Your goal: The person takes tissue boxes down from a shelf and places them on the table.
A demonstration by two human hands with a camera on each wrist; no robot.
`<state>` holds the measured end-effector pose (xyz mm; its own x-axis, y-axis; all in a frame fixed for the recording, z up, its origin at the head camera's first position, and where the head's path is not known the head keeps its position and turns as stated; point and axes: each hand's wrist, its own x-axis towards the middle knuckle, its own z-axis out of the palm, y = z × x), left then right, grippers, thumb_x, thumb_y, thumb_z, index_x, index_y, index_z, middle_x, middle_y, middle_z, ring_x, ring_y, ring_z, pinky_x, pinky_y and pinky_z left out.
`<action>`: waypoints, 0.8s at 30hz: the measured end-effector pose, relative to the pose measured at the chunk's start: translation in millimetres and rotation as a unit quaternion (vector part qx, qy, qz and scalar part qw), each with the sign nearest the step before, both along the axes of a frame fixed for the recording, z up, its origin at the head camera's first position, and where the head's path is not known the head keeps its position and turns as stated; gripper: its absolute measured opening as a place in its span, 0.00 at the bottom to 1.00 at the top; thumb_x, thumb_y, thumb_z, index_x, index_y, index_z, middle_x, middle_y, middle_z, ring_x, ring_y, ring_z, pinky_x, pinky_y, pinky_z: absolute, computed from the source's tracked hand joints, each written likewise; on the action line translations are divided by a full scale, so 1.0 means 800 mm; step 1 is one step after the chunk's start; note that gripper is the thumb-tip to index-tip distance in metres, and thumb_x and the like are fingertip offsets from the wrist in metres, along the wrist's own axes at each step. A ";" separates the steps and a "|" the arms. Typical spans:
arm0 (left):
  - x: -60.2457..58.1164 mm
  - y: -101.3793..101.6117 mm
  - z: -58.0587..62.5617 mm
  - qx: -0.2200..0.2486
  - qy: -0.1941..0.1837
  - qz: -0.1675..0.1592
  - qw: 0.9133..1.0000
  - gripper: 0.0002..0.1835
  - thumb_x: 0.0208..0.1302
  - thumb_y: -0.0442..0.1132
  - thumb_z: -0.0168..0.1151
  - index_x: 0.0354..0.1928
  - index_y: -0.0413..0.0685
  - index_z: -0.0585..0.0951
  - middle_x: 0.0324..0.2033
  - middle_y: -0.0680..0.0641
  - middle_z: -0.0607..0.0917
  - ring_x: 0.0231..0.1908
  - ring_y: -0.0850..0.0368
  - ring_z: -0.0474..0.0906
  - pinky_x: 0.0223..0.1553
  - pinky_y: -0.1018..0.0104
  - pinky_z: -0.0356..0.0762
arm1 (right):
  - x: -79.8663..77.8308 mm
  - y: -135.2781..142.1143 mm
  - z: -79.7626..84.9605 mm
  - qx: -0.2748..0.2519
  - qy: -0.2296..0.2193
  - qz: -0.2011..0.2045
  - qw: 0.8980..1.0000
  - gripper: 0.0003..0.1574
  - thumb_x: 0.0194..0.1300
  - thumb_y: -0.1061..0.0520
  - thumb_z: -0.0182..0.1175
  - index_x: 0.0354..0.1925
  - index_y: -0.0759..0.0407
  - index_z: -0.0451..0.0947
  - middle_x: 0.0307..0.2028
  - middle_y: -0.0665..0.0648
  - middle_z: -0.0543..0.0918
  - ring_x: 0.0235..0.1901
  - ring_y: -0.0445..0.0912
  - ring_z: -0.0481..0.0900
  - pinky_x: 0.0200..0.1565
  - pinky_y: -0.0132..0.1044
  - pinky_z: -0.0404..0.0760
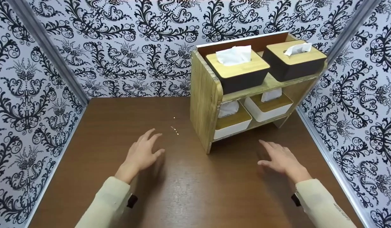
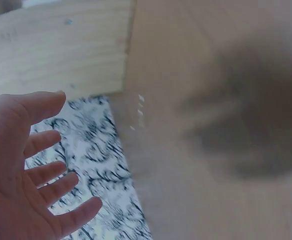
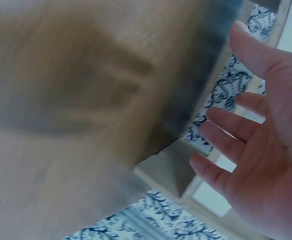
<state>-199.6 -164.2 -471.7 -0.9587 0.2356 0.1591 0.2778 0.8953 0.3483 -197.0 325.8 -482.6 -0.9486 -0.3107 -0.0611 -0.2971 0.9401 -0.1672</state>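
The left hand point(image 1: 141, 153) is loose and released, fingers parted and slightly bent, holding nothing over the table point(image 1: 119, 126); the right hand point(image 1: 281, 158) is likewise relaxed and empty, near the front of the wooden rack point(image 1: 203, 101); pale sleeves point(image 1: 106, 198) reach to both wrists. The rack stands at the table's back right, turned at a slant; its upper level carries the left black tissue box point(image 1: 238, 72) and the right black tissue box point(image 1: 292, 61), both with light wood lids; below sit the left white tissue box point(image 1: 233, 123) and the right white tissue box point(image 1: 271, 106), with browner lids; a white tissue sticks up from each. Tiny bright flecks point(image 1: 177, 133) lie between the left hand and the rack; patterned walls point(image 1: 135, 57) surround the table. Each wrist view shows its hand's palm, which the head view hides; only the head view shows all four boxes.
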 end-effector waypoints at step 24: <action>-0.026 0.123 0.181 -0.006 -0.040 -0.088 0.995 0.37 0.62 0.54 0.65 0.72 0.55 0.65 0.70 0.49 0.70 0.69 0.48 0.67 0.68 0.49 0.68 | -0.010 -0.052 0.061 -0.003 -0.074 0.066 0.995 0.50 0.59 0.42 0.68 0.71 0.60 0.62 0.66 0.68 0.71 0.65 0.66 0.69 0.62 0.67 0.68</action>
<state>-220.7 -65.7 -326.7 -0.9117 0.4028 0.0807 0.4031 0.8396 0.3642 -205.3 284.5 -433.9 -0.8807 -0.4320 -0.1944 -0.3889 0.8936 -0.2240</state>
